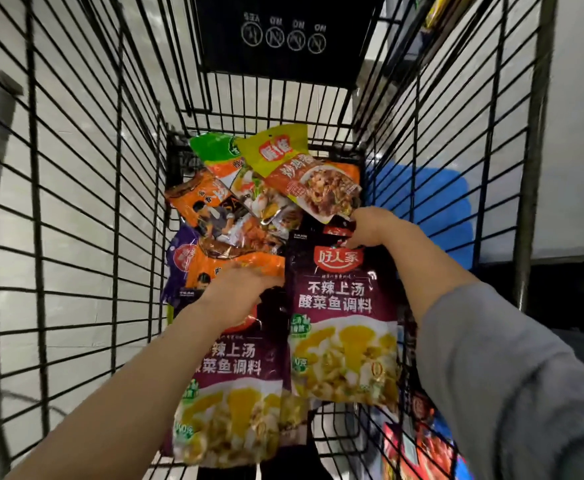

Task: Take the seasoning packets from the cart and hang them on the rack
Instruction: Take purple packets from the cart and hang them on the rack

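Observation:
I look down into a black wire cart [76,202]. My right hand [370,228] grips the top edge of a dark purple seasoning packet [344,327] with a yellow soup picture, held upright. My left hand [238,296] grips the top of a second, matching purple packet [235,403] just left of it. Beyond both hands, several more packets lie in a heap on the cart floor: an orange packet [197,199], a green-yellow packet [276,150], and an orange one [235,261] right at my left fingers. The rack is out of view.
The cart's wire walls rise close on both sides. A black flap with warning icons [283,32] hangs at the far end. A blue object [432,202] shows through the right wall. Red packaged goods [418,445] sit low outside the cart's right side.

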Motion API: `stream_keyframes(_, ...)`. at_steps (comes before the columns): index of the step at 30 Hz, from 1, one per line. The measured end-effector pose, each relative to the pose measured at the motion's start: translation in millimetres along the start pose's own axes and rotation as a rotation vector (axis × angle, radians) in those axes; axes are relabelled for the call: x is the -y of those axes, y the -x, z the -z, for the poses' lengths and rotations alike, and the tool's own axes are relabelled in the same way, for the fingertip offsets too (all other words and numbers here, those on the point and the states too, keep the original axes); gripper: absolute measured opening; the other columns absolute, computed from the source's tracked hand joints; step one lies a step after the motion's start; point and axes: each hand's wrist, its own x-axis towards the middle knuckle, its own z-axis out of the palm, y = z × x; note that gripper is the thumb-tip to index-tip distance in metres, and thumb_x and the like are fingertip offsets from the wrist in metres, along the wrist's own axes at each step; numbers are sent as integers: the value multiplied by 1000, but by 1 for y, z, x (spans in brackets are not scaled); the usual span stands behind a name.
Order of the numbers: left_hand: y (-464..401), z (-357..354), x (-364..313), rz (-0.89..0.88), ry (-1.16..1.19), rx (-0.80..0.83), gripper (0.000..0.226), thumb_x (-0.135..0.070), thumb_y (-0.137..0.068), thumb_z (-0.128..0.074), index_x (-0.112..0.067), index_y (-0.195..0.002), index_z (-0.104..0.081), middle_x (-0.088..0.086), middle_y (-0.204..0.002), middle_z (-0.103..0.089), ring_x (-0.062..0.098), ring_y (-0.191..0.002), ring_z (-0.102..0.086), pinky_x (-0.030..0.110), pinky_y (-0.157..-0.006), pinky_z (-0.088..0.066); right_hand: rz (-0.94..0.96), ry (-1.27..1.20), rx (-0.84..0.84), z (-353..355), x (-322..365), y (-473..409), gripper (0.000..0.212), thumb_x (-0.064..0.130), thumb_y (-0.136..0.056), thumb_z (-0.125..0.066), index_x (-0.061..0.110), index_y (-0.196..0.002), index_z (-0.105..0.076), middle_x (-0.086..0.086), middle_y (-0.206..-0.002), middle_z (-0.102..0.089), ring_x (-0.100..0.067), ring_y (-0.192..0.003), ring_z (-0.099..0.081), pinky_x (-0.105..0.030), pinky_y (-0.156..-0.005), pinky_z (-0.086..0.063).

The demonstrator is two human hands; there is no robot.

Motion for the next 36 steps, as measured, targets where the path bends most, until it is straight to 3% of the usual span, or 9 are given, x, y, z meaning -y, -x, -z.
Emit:
stream_keyframes(4,17,9,-5,1,-81,-68,44,-19,-95,-50,-35,-135,-40,-8,-119,-61,17,-107,-57,32,-100,-29,-46,42,-138,1,6,25,30,19,-80,-69,9,-107,-62,-5,-90,-54,-22,-78,-51,-31,-63,-43)
stream_keyframes(8,51,15,-13,46,-83,-136,44,-24,-95,-50,-22,-137,-37,2,-112,-66,25,-95,-63,39,-103,-31,-30,51,-166,8,13,82,32,22,-85,-64,13,-115,-57,-4,-98,-54,-23,-86,-52,-33,-66,-46)
stream_keyframes(11,77,26,-13,32,-102,-211,48,-20,-63,-85,-18,-107,-65,4,-76,-69,26,-60,-65,42,-80,-51,41,27,-229,10,22,152,44,27,-90,-57,20,-132,-46,-7,-112,-58,-28,-101,-55,-37,-76,-49)
stream_keyframes(14,107,34,-13,-22,-164,-246,49,-17,-40,-91,-22,-82,-67,-1,-58,-59,22,-45,-58,35,-69,-51,66,-26,-344,-7,32,234,34,31,-95,-50,23,-127,-44,-4,-99,-61,-28,-95,-59,-36,-71,-46)
stream_keyframes(17,142,41,-16,-49,-216,-237,42,-26,-54,-88,-24,-88,-65,-3,-70,-65,19,-57,-64,35,-80,-47,52,-54,-406,-35,35,302,23,30,-98,-42,24,-120,-42,2,-72,-51,-24,-77,-59,-33,-58,-39)
stream_keyframes(20,175,51,-19,-105,-305,-417,26,-27,-61,-83,-18,-79,-67,0,-70,-69,19,-54,-65,34,-79,-41,-26,-28,-428,-60,28,341,15,30,-99,-35,24,-104,-48,6,-75,-61,-18,-70,-61,-31,-56,-41)
stream_keyframes(25,200,66,-45,-130,-285,-702,36,-37,-90,-42,-16,-69,-63,-1,-57,-62,19,-48,-62,33,-75,-48,-74,-80,-727,-93,26,368,18,0,-71,-73,10,-70,-57,-1,-41,-47,-24,-31,-43,-19,-36,-19)
stream_keyframes(30,188,69,-49,17,-124,-626,43,-45,-88,-46,-12,-62,-56,2,-49,-56,22,-37,-51,26,-46,-43,-194,-64,-579,-115,45,341,9,7,-90,-47,11,-97,-51,-5,-75,-64,-28,-69,-64,-28,-52,-31)
stream_keyframes(36,179,68,-21,291,-97,-277,34,-35,-95,-48,-21,-126,-44,5,-98,-65,29,-84,-64,34,-64,-46,-315,-124,-629,-117,49,326,14,11,-96,-36,12,-105,-47,-5,-91,-62,-26,-81,-61,-30,-55,-36)
